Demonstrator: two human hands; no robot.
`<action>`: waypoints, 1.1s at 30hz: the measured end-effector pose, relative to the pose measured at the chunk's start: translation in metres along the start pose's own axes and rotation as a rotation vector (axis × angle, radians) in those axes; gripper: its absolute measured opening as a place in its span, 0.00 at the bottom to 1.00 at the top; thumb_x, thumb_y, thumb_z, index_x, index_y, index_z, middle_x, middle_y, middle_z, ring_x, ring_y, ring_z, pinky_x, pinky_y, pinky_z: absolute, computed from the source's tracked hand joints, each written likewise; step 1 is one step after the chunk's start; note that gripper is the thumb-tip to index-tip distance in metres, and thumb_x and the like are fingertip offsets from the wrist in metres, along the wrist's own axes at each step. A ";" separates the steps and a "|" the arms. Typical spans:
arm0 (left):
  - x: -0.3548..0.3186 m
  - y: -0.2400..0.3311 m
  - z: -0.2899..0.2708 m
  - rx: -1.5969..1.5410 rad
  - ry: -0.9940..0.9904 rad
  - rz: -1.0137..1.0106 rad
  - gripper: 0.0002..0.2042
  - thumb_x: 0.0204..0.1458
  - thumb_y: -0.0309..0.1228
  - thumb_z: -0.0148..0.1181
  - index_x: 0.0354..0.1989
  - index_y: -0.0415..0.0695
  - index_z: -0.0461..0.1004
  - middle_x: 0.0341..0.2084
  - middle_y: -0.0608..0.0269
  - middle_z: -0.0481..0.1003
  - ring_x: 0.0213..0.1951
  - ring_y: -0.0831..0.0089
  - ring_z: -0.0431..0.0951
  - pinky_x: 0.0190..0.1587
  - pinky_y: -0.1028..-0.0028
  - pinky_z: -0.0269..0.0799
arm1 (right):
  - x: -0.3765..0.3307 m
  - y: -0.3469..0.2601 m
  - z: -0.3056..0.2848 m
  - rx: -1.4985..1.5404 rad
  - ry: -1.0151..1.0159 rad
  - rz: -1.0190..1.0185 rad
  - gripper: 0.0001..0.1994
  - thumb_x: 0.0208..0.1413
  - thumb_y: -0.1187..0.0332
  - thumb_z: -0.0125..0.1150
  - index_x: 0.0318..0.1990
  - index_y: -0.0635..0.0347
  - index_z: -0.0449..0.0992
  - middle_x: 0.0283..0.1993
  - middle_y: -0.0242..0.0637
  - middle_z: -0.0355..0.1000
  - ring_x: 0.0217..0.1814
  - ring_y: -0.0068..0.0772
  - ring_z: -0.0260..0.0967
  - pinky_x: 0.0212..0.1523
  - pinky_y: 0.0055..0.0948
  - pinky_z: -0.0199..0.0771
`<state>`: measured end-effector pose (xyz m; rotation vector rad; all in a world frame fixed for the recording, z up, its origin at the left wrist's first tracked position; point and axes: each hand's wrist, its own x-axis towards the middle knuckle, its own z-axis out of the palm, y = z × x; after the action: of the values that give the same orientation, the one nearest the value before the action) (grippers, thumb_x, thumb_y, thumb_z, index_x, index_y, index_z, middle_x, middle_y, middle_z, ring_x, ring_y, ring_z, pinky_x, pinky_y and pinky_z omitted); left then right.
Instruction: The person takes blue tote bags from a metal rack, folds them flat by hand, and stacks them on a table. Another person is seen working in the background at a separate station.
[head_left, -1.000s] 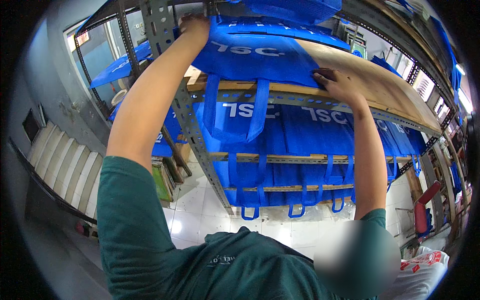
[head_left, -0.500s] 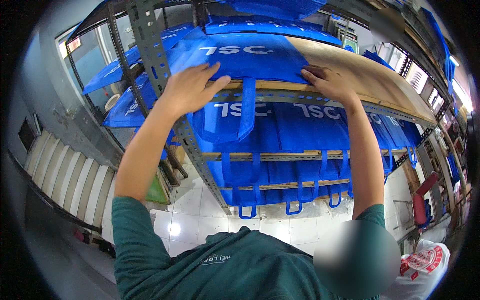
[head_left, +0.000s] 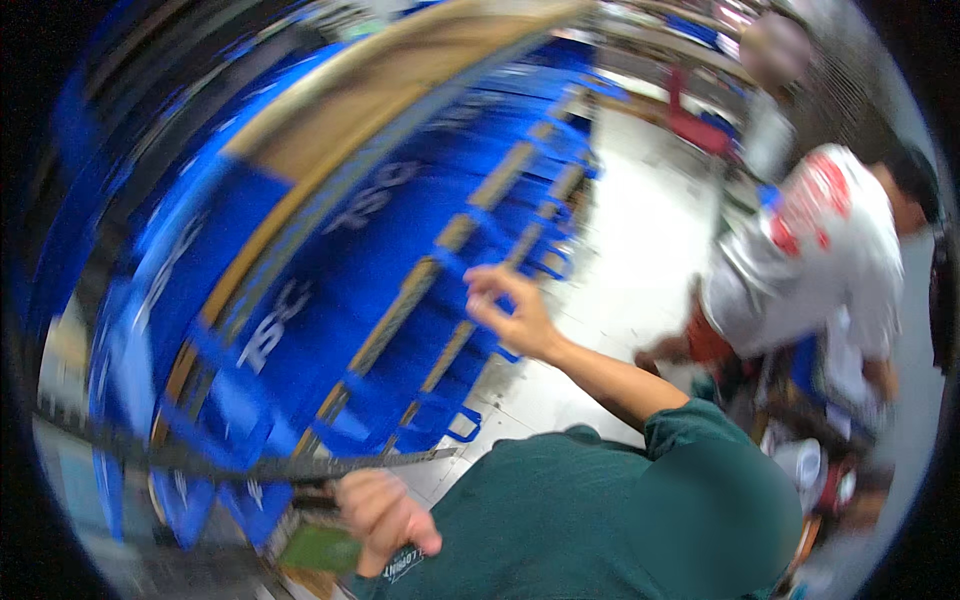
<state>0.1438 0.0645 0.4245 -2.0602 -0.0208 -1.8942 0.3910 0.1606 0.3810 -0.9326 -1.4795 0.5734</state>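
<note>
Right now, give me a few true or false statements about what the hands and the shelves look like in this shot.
1. The right hand is raised in front of the blue bags hanging on the shelf rack. True.
2. The left hand is up on the top shelf board. False: it is low, near the person's chest, beside a metal shelf rail.
3. The bags on the rack are red. False: they are blue, with blue loop handles.
4. Another person in a white and red shirt is bent over on the right of the view. True.
5. The right hand grips a bag handle firmly. False: blur hides any contact; its fingers look loosely curled.
</note>
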 end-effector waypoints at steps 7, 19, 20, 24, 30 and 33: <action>-0.121 0.029 0.078 -0.423 -0.671 -1.286 0.16 0.43 0.26 0.62 0.43 0.36 0.72 0.20 0.64 0.70 0.21 0.79 0.66 0.26 0.80 0.63 | -0.283 0.118 -0.136 -0.183 0.303 0.945 0.21 0.48 0.61 0.62 0.50 0.57 0.68 0.33 0.37 0.73 0.30 0.25 0.71 0.30 0.28 0.69; -0.214 0.030 0.180 -0.558 -1.395 -1.163 0.23 0.43 0.37 0.65 0.48 0.41 0.71 0.20 0.62 0.72 0.22 0.78 0.69 0.27 0.76 0.67 | -0.467 0.109 -0.336 -0.250 1.457 1.074 0.12 0.50 0.57 0.59 0.38 0.52 0.72 0.27 0.30 0.69 0.26 0.21 0.66 0.23 0.23 0.63; -0.237 0.034 0.179 -0.540 -1.481 -1.103 0.24 0.43 0.40 0.64 0.48 0.42 0.72 0.20 0.60 0.72 0.22 0.77 0.70 0.27 0.75 0.68 | -0.502 0.137 -0.335 -0.296 1.369 1.116 0.13 0.49 0.57 0.59 0.38 0.53 0.73 0.27 0.32 0.70 0.27 0.23 0.67 0.24 0.25 0.65; -0.346 0.047 0.120 -0.619 -1.672 -1.219 0.23 0.49 0.46 0.58 0.48 0.41 0.71 0.33 0.57 0.76 0.38 0.67 0.73 0.40 0.69 0.68 | -0.522 0.175 -0.248 -0.662 0.666 1.507 0.21 0.41 0.58 0.62 0.44 0.57 0.74 0.43 0.47 0.73 0.46 0.44 0.70 0.49 0.36 0.68; -0.406 0.055 0.048 -0.471 -1.941 -1.533 0.23 0.50 0.46 0.57 0.47 0.41 0.72 0.31 0.57 0.75 0.35 0.69 0.73 0.37 0.70 0.67 | -0.489 0.136 -0.229 -0.684 0.525 1.519 0.25 0.39 0.58 0.61 0.48 0.53 0.72 0.48 0.49 0.70 0.53 0.48 0.66 0.52 0.43 0.65; -0.400 0.055 0.030 -0.369 -1.941 -1.632 0.23 0.50 0.47 0.56 0.47 0.41 0.72 0.30 0.57 0.75 0.34 0.69 0.73 0.36 0.70 0.67 | -0.473 0.123 -0.279 -1.177 0.887 1.203 0.24 0.41 0.60 0.60 0.50 0.54 0.69 0.49 0.47 0.67 0.50 0.51 0.65 0.47 0.45 0.66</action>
<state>0.1415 0.1073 0.0222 -3.2918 -2.2083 1.0712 0.6615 -0.2050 0.0501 -2.6024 -0.1597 -0.0525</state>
